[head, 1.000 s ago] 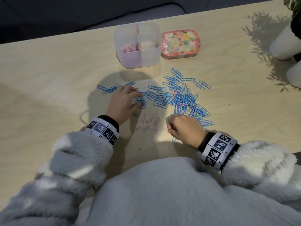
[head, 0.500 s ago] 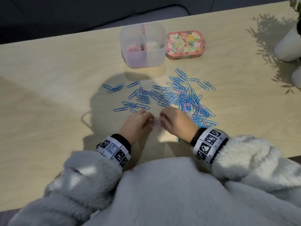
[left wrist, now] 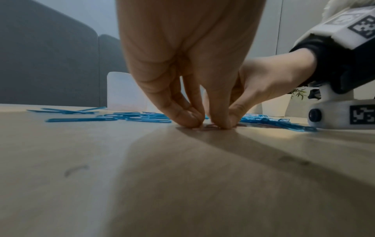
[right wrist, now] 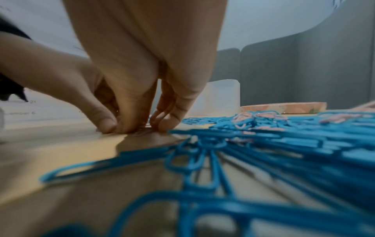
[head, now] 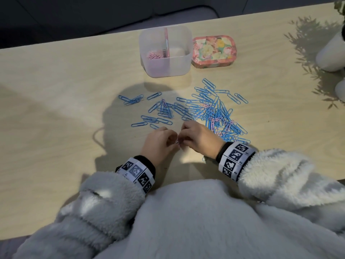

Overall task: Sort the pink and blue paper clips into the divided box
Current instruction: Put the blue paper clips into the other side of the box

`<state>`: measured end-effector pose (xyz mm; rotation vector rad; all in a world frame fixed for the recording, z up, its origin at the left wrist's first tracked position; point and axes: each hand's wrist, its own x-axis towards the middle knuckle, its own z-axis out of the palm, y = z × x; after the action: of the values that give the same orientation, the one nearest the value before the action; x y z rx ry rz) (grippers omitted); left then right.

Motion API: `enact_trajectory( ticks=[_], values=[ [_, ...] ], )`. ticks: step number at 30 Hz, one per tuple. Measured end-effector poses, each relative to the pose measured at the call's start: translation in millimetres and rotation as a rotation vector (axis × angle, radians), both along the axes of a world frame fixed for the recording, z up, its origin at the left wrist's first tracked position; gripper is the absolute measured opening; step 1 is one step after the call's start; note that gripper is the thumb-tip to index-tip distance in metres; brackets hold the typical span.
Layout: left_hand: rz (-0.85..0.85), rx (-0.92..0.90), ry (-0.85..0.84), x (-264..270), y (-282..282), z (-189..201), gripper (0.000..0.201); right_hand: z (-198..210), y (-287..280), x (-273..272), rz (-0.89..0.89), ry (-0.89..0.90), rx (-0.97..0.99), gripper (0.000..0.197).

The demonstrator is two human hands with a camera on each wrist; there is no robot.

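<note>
Both hands meet at the table's front middle over a small bunch of pink paper clips (head: 177, 142). My left hand (head: 170, 138) has its fingers curled down, pinching the bunch from the left. My right hand (head: 184, 136) pinches it from the right. In the left wrist view my left fingertips (left wrist: 192, 119) press on the pink clips (left wrist: 210, 127) flat on the wood. The right wrist view shows my right fingertips (right wrist: 125, 126) on the same clips. A spread of blue paper clips (head: 211, 109), with a few pink ones mixed in, lies behind the hands. The clear divided box (head: 168, 69) stands further back, with pink clips (head: 154, 55) in its left compartment.
A floral tin (head: 213, 50) sits right of the box. White plant pots (head: 330, 53) stand at the far right edge. A few blue clips (head: 131, 100) lie apart to the left. Bare wood lies left of the hands.
My left hand came back from the blue clips to the pink ones near the front. Both hands closed in on the loose pink clips and bunched them together.
</note>
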<state>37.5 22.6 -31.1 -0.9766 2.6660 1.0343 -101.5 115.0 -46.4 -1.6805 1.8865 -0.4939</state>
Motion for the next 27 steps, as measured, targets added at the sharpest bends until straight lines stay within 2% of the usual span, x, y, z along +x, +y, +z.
enact_trajectory(
  ticks=[2, 4, 9, 11, 13, 16, 19, 23, 27],
  values=[
    [-0.02, -0.006, 0.014, 0.6, -0.9, -1.5, 0.016, -1.9, 1.6, 3.1, 0.0, 0.014, -0.013, 0.009],
    [-0.048, -0.018, 0.034, 1.9, -1.9, -3.0, 0.013, -5.9, 1.9, 6.4, -0.002, 0.049, -0.007, 0.008],
    [-0.091, 0.004, 0.032, 7.2, -4.2, -0.4, 0.032, -17.6, 1.9, 12.5, 0.011, 0.172, 0.035, 0.011],
    [-0.064, 0.02, 0.052, 11.4, -7.6, 0.8, 0.029, -12.8, -1.0, 9.6, 0.02, 0.12, 0.071, 0.007],
    [-0.017, 0.013, 0.062, 16.5, -11.8, 1.4, 0.023, -4.2, -5.4, 2.2, -0.036, -0.045, 0.121, 0.004],
    [0.031, -0.021, 0.032, 24.0, -13.7, -0.7, 0.015, 14.0, -18.1, -15.0, -0.112, -0.225, 0.17, 0.013],
    [0.064, 0.001, 0.005, 26.8, -11.0, -3.9, 0.009, 39.6, -50.3, -35.7, -0.12, -0.27, 0.137, 0.011],
    [0.008, 0.035, -0.052, 22.8, -12.8, -8.4, 0.008, 74.6, -115.4, -66.5, -0.201, -0.218, 0.005, 0.01],
    [-0.052, 0.084, -0.036, 12.1, -15.4, -1.1, 0.008, 94.7, -174.3, -85.3, -0.332, -0.117, -0.086, 0.035]
  ],
)
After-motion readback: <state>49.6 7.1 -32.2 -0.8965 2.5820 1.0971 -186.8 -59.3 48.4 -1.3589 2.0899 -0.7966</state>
